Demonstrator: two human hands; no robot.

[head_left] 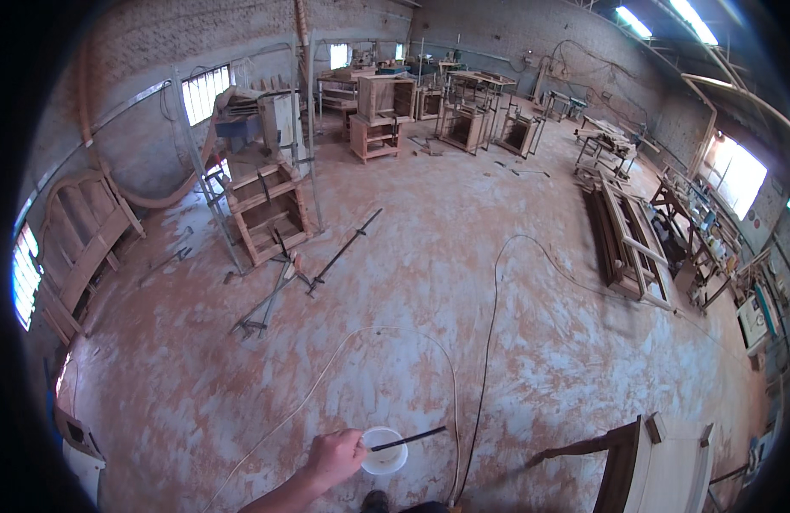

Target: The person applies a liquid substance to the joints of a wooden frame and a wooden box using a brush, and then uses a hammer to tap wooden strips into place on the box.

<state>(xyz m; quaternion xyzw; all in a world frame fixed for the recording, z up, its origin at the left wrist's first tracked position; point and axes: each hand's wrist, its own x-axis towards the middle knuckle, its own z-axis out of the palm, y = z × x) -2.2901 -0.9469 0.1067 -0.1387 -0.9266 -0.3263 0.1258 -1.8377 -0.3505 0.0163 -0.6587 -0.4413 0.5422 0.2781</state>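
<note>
My left hand [335,457] reaches in from the lower edge and grips the rim of a small white cup [386,457]. A thin black stick [412,439] lies across the cup's top, its near end pinched under the same fingers and its far end pointing right. The cup hangs above the dusty reddish floor [429,282]. My right hand is out of the picture. My shoe [376,501] shows just below the cup.
A black cable [491,342] and a pale hose [326,376] snake across the floor ahead. Long metal clamps [343,250] lie by a wooden crate frame [266,209] at left. Wooden frames [626,248] and workbenches line the right. A pale wooden piece [668,466] stands at lower right.
</note>
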